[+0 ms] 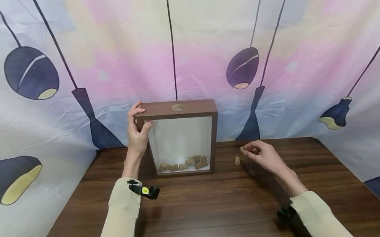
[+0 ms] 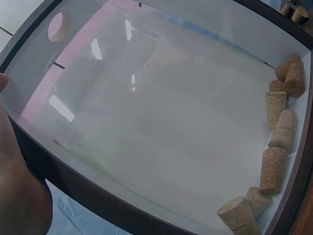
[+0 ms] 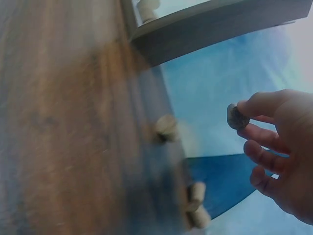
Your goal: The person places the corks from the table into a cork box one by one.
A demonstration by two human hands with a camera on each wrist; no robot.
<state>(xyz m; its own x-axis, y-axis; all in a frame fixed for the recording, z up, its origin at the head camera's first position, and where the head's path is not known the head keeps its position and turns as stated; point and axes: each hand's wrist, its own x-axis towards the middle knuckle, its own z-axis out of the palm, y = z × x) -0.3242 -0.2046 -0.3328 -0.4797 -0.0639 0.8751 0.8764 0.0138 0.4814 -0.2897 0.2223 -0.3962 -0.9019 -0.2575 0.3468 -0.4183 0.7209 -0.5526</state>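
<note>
A shadow box frame [image 1: 195,106] with a brown rim and a clear front stands upright on the table, a round hole [image 1: 178,107] in its top. Several corks [image 1: 183,167] lie along its bottom inside. My left hand [image 1: 137,135] grips the upper left corner, thumb on the front and fingers over the top. To the right of the box, my right hand [image 1: 268,159] pinches a cork [image 3: 237,116] between thumb and fingertip, above the table. One loose cork [image 1: 237,161] stands between that hand and the box.
Beyond the right hand, more corks [image 3: 198,215] sit near the back edge of the wooden table [image 1: 197,211]. A printed cloth [image 1: 123,75] with painted lamps hangs directly behind the table.
</note>
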